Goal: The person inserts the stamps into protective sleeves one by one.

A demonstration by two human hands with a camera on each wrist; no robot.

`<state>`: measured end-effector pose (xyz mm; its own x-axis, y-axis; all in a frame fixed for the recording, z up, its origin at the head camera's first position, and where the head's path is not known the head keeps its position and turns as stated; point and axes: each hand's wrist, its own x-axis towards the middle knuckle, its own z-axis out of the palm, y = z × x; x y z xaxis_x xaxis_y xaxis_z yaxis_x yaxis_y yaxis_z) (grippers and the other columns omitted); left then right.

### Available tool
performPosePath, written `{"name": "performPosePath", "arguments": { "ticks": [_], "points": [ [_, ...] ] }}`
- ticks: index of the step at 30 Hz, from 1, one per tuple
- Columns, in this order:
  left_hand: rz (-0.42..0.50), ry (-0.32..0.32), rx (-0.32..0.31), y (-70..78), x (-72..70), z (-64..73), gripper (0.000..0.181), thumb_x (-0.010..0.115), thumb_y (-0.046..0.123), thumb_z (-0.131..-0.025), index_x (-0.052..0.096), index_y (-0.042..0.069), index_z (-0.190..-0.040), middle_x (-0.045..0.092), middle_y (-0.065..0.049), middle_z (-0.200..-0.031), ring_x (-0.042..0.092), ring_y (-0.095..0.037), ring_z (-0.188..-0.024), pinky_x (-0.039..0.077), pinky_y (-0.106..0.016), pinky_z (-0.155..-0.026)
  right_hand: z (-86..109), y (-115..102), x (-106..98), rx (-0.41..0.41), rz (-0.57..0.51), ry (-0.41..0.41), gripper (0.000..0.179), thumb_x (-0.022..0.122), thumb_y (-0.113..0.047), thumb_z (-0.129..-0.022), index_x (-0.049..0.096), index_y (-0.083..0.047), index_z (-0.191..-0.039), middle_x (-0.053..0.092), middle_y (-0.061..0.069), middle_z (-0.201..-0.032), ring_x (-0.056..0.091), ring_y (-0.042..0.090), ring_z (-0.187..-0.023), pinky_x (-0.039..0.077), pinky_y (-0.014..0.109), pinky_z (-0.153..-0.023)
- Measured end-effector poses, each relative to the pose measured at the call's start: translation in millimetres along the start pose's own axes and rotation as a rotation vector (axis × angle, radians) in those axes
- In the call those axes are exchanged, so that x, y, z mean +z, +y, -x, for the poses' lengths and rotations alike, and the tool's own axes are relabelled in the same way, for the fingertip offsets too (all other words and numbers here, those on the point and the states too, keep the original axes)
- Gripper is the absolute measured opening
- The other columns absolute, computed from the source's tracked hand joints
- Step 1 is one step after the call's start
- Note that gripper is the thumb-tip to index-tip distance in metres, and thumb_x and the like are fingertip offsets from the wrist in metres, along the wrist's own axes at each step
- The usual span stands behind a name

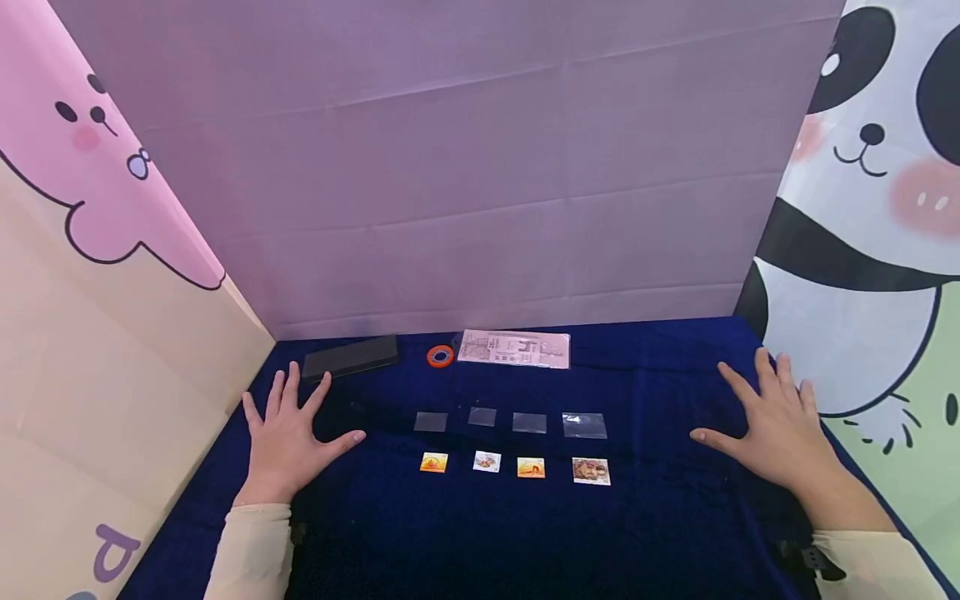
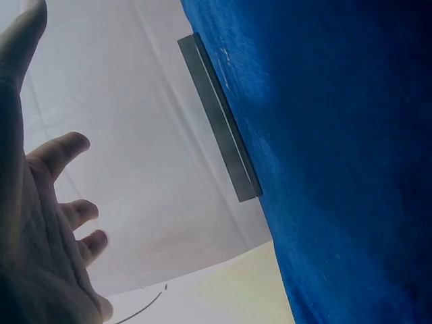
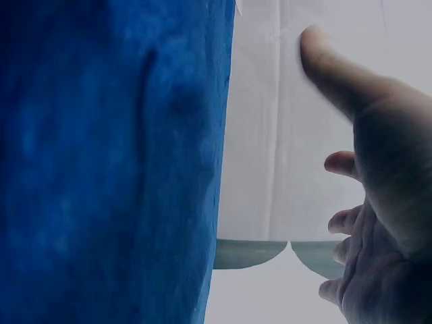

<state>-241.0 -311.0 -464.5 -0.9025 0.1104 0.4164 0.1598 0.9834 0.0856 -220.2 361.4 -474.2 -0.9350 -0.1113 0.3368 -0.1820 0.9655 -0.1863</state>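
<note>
My left hand (image 1: 283, 446) is spread, fingers apart, at the left of the dark blue cloth; it holds nothing. Its fingertips are nearest a flat black case (image 1: 350, 358), which the left wrist view also shows. At the right side, my right hand (image 1: 780, 435) is likewise spread and holds nothing. Between the hands lies a row of several small stamp-like pictures: a yellow one (image 1: 433, 462), a white one (image 1: 487, 462), an orange one (image 1: 531, 467) and a larger brown one (image 1: 591, 472). Behind them is a matching row of clear plastic sleeves (image 1: 529, 423), the rightmost sleeve (image 1: 584, 425) being the largest.
Toward the back of the cloth (image 1: 660, 375) lie an orange-red ring-shaped item (image 1: 431, 357) and a pink printed packet (image 1: 514, 348) with a plastic sheen. A mauve fabric wall (image 1: 480, 167) rises behind. Cartoon-printed panels flank the left and right sides.
</note>
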Motion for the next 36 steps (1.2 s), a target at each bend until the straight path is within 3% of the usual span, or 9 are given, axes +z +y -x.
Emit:
{"name": "performPosePath", "arguments": {
  "ticks": [6,11,21,29,36],
  "points": [
    [0.081,-0.038,-0.004,4.1,-1.4,-5.2,0.107,0.063,0.084,-0.083,0.036,0.02,-0.164,0.012,-0.022,-0.173,0.017,-0.051,-0.154,-0.011,-0.07,-0.118,-5.7,-9,3,-0.057,-0.064,-0.006,0.101,0.087,-0.054,-0.08,0.042,0.001,-0.154,0.017,0.042,-0.162,-0.005,0.057,-0.153,-0.004,0.073,-0.116],
    [0.119,-0.077,-0.001,9.7,2.5,-11.0,0.101,0.064,0.078,-0.087,0.037,0.018,-0.164,0.018,-0.023,-0.171,0.022,-0.052,-0.152,-0.002,-0.069,-0.12,-10.1,-20,5,-0.09,-0.104,-0.028,0.094,0.09,-0.044,-0.08,0.047,0.002,-0.15,0.021,0.041,-0.161,-0.002,0.055,-0.154,0.002,0.074,-0.116],
    [0.148,-0.121,0.01,19.2,5.5,-25.1,0.087,0.072,0.061,-0.093,0.042,0.019,-0.162,0.032,-0.02,-0.167,0.03,-0.047,-0.15,0.012,-0.071,-0.119,-18.4,-49,3,-0.085,-0.277,-0.124,0.082,0.087,-0.044,-0.085,0.052,-0.003,-0.147,0.032,0.035,-0.16,0.016,0.058,-0.151,0.02,0.083,-0.106],
    [0.245,-0.164,-0.006,21.4,16.0,-38.3,0.078,0.073,0.054,-0.095,0.047,0.016,-0.158,0.037,-0.018,-0.165,0.037,-0.049,-0.146,0.028,-0.072,-0.113,-28.3,-75,7,-0.081,-0.374,-0.161,0.073,0.082,-0.045,-0.09,0.054,-0.006,-0.146,0.04,0.029,-0.158,0.031,0.057,-0.144,0.027,0.08,-0.106],
    [0.309,-0.242,-0.047,27.6,20.5,-44.6,0.075,0.072,0.054,-0.096,0.047,0.018,-0.158,0.038,-0.016,-0.164,0.036,-0.046,-0.148,0.031,-0.069,-0.114,-35.1,-100,14,-0.102,-0.433,-0.171,0.065,0.081,-0.038,-0.093,0.056,-0.008,-0.145,0.048,0.025,-0.152,0.046,0.052,-0.137,0.037,0.073,-0.106]
  ]
}}
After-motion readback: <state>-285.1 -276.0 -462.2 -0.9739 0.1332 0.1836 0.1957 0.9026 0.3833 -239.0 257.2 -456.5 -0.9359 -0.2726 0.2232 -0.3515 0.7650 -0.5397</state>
